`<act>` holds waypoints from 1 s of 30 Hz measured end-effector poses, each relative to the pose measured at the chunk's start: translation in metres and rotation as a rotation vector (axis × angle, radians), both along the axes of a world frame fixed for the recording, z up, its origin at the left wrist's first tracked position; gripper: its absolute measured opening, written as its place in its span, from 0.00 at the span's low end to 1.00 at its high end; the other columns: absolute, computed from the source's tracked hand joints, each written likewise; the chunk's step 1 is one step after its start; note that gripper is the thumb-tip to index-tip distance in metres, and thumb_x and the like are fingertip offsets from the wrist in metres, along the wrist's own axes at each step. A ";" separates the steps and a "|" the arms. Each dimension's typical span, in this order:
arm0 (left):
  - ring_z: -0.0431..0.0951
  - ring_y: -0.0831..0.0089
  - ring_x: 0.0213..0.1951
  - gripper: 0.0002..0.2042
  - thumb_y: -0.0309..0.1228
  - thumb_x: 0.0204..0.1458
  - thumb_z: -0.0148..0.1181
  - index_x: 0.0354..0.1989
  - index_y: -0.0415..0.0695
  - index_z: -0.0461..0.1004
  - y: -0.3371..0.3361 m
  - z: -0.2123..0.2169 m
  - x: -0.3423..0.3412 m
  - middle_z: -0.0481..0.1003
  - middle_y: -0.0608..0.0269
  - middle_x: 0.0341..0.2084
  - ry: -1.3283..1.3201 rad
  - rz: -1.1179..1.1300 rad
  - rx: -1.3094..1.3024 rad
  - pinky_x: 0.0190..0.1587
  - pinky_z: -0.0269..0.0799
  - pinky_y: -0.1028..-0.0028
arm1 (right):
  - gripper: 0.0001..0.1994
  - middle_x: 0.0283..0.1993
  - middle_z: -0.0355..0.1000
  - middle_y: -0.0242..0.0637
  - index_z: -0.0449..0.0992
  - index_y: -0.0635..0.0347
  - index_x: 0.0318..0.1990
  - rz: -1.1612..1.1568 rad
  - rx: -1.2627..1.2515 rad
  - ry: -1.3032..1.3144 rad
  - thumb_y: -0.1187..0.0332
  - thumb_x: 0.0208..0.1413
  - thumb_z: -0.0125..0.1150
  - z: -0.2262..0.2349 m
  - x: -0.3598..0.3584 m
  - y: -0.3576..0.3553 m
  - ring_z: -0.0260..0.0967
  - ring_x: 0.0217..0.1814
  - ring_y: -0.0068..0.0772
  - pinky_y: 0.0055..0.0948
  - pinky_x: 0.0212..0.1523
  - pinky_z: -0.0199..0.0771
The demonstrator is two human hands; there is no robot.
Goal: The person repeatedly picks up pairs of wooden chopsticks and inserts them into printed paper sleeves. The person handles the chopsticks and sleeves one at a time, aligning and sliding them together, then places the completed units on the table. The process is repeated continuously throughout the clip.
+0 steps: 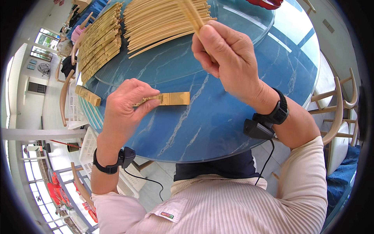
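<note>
While the left grip (pixel 128 99) pinches a flat golden strip (pixel 177 98), the right (pixel 230 58) clasps pale sticks (pixel 191 16).

That tabletop (pixel 218 132) is blue, veined in white. Mottled gold strips (pixel 100 43) lie between ten and eleven o'clock, tan sticks (pixel 159 25) near twelve, a striped cream shirt (pixel 230 206) at six.

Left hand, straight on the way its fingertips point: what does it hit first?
The left hand would first meet the free end of the gold strip it pinches. Beyond lies blue tabletop, then the right wrist, which may sit too high to touch.
</note>
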State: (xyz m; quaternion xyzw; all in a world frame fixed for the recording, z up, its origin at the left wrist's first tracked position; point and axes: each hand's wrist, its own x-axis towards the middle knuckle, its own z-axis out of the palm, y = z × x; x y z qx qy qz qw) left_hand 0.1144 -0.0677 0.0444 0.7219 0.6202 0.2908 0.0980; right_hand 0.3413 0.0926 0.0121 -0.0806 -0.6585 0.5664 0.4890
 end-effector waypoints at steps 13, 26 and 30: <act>0.78 0.58 0.52 0.23 0.30 0.44 0.79 0.52 0.43 0.82 0.015 -0.025 0.002 0.82 0.62 0.47 0.408 -0.150 -0.135 0.56 0.72 0.61 | 0.24 0.19 0.68 0.24 0.77 0.60 0.30 -0.026 -0.074 -0.105 0.53 0.78 0.55 0.010 0.001 0.005 0.60 0.20 0.13 0.19 0.20 0.58; 0.80 0.57 0.48 0.22 0.27 0.47 0.78 0.53 0.42 0.83 0.018 0.028 0.024 0.83 0.59 0.42 0.271 -0.083 0.144 0.53 0.73 0.59 | 0.15 0.25 0.68 0.25 0.78 0.62 0.40 0.302 -0.340 -0.429 0.61 0.61 0.78 0.020 0.003 -0.001 0.61 0.22 0.13 0.18 0.21 0.57; 0.82 0.61 0.42 0.20 0.27 0.50 0.78 0.52 0.39 0.82 0.029 0.031 0.046 0.83 0.58 0.41 0.215 0.011 0.448 0.44 0.76 0.67 | 0.11 0.29 0.72 0.28 0.77 0.64 0.42 0.139 -0.354 -0.288 0.73 0.60 0.76 0.024 0.007 0.003 0.64 0.26 0.14 0.19 0.24 0.61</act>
